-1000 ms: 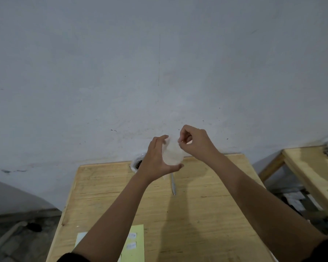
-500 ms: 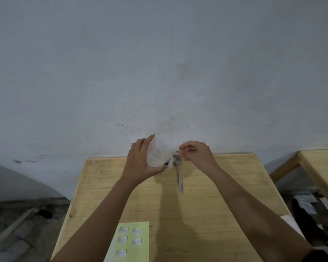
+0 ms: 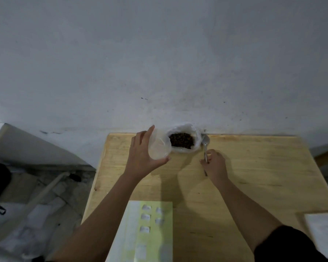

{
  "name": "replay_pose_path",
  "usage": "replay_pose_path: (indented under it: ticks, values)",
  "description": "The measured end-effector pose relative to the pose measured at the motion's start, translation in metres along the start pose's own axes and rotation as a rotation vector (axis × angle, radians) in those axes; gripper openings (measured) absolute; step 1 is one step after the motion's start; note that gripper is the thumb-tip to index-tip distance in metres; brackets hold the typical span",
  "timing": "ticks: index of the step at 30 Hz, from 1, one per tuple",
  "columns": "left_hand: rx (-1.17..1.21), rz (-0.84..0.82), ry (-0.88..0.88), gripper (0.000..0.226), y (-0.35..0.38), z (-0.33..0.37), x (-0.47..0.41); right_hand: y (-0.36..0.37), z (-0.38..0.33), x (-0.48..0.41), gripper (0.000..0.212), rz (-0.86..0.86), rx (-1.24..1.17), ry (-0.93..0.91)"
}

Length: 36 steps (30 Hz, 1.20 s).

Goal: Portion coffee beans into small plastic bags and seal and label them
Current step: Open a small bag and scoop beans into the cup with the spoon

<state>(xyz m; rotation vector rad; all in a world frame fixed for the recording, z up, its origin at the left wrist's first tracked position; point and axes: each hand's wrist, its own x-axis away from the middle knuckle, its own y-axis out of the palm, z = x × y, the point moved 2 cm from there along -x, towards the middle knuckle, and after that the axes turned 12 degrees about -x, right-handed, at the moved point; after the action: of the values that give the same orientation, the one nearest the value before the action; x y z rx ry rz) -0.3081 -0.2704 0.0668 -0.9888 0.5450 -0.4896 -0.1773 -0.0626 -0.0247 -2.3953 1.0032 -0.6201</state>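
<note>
Curling the fingers (image 3: 150,131) of the left hand (image 3: 142,154) round the small plastic bag (image 3: 158,146), holding it above the worktop (image 3: 254,167), just left of the big open bag (image 3: 194,136) of coffee beans (image 3: 181,140) standing at the far edge. Pinching the handle of the spoon (image 3: 205,143) with the fingers (image 3: 209,153) of the right hand (image 3: 215,165), its bowl pointing at the wall, just right of the big bag. Framing, between the forearms at the near edge, a green label sheet (image 3: 155,224) carrying small white labels.

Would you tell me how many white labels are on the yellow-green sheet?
5 white labels on the sheet: that one top left, one top right, two in the next row, one below left. The blurred near end may hide more.
</note>
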Motion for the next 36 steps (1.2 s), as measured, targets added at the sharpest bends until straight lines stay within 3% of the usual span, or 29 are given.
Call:
replay_pose_path:
  ticks: [11,17,23,27,31,36]
  values:
    - [0.045,-0.066,-0.023,0.105,0.009,-0.014,0.0,-0.002,0.007,0.007,0.017,0.12,0.083,0.041]
    - [0.058,-0.063,0.002,0.103,0.01,-0.008,-0.005,-0.034,0.003,0.016,0.012,0.342,-0.044,0.009]
    - [-0.043,-0.051,0.021,0.103,0.009,-0.005,-0.006,-0.066,-0.005,0.019,0.007,0.494,-0.516,0.015]
    - [-0.102,-0.033,0.012,0.101,0.009,-0.008,-0.007,-0.081,-0.027,0.022,0.019,0.62,-0.809,-0.067]
    - [-0.126,-0.036,-0.002,0.103,0.007,-0.012,-0.008,-0.081,-0.055,0.026,0.028,0.556,-0.89,-0.191]
    - [-0.131,-0.043,-0.029,0.107,0.006,-0.017,-0.007,-0.05,-0.077,0.028,0.018,0.335,-0.64,-0.282]
